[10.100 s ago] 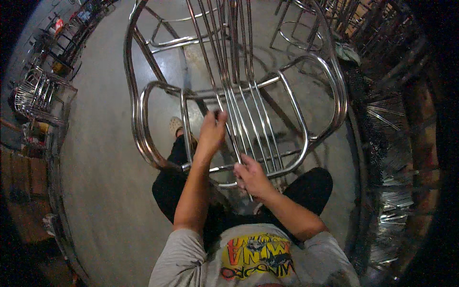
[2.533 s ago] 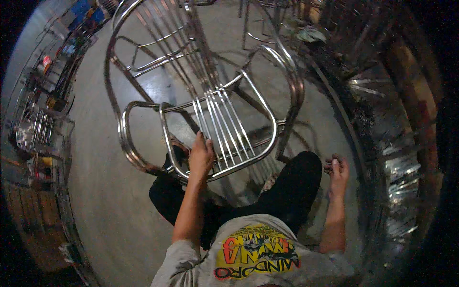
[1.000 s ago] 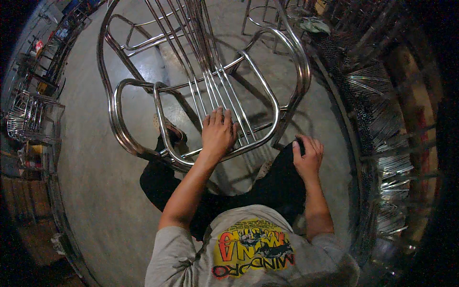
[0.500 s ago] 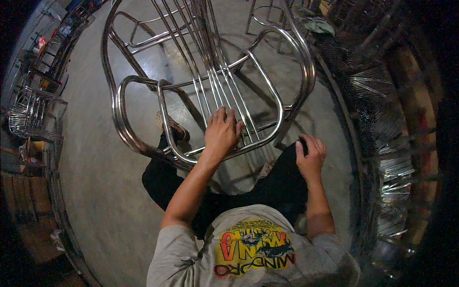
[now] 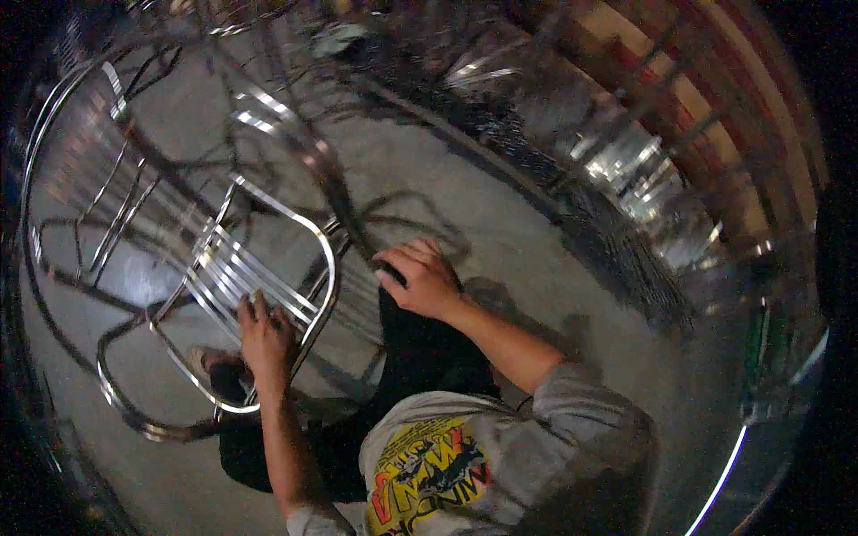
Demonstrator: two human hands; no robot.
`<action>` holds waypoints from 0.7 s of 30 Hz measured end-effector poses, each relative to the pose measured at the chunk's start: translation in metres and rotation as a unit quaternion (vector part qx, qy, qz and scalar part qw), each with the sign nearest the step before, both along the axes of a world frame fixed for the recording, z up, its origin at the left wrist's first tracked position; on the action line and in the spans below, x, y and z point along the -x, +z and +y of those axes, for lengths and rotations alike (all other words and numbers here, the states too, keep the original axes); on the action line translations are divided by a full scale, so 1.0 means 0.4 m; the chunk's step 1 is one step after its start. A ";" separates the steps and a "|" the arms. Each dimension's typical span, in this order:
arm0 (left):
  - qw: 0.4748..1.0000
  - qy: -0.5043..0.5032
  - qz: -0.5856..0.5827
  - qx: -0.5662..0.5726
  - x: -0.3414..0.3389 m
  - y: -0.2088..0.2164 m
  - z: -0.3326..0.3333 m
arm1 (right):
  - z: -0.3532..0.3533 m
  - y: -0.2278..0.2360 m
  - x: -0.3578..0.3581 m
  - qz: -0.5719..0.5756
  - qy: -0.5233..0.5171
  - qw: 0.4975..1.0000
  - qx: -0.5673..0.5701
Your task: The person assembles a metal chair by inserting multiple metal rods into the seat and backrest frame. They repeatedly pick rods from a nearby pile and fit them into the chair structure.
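Observation:
A shiny chair frame of bent metal tubing (image 5: 329, 268) stands in front of me, toward the left, its back blurred by motion. My left hand (image 5: 268, 341) rests palm down on the front of its slatted seat (image 5: 255, 272), fingers stretched over the thin bars. It grips nothing that I can see. My right hand (image 5: 420, 279) lies over my right knee, beside the chair's curved arm tube (image 5: 335, 192). Its fingers are loosely bent and a little apart, with no object in them.
Bundles of thin metal rods (image 5: 626, 232) lie along the right side, smeared by motion. A pale greenish cloth-like thing (image 5: 341, 40) sits at the far end. Bare concrete floor (image 5: 527, 268) runs between the chair and the rods. A bright thin line (image 5: 722, 478) shows at the lower right.
The view has swung to the right, so the chair now sits farther left and looks tilted. My left hand stays on the seat bars and my right hand on my knee.

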State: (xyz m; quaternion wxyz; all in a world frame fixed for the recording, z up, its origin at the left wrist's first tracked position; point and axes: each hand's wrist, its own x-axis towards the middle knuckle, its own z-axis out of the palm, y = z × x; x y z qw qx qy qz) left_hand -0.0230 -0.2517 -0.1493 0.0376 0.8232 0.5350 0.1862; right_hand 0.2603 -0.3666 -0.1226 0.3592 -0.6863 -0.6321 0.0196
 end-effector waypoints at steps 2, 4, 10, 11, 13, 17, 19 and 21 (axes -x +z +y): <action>1.000 -0.011 0.012 0.002 0.002 0.002 -0.003 | -0.029 0.019 -0.040 0.106 0.004 0.994 -0.035; 1.000 -0.020 0.013 0.000 0.008 0.003 0.008 | -0.085 0.059 -0.158 0.081 -0.062 0.994 -0.031; 0.999 -0.034 0.034 0.017 0.013 0.007 0.011 | -0.494 0.140 -0.854 -0.009 -0.542 0.838 0.055; 0.999 -0.027 0.035 0.019 0.007 0.009 0.008 | -0.556 0.120 -0.951 0.002 -0.573 0.804 0.159; 0.999 -0.031 0.029 0.032 -0.005 0.020 0.005 | -0.632 0.038 -1.063 0.042 -0.571 0.766 0.292; 0.997 -0.024 0.053 0.050 -0.021 0.048 -0.005 | -0.625 -0.106 -1.116 0.163 -0.498 0.759 0.388; 0.998 -0.017 0.035 0.055 -0.025 0.055 -0.013 | -0.582 -0.139 -1.124 0.219 -0.487 0.732 0.423; 0.998 -0.010 0.039 0.048 -0.027 0.057 -0.018 | -0.550 -0.151 -1.138 0.238 -0.483 0.719 0.440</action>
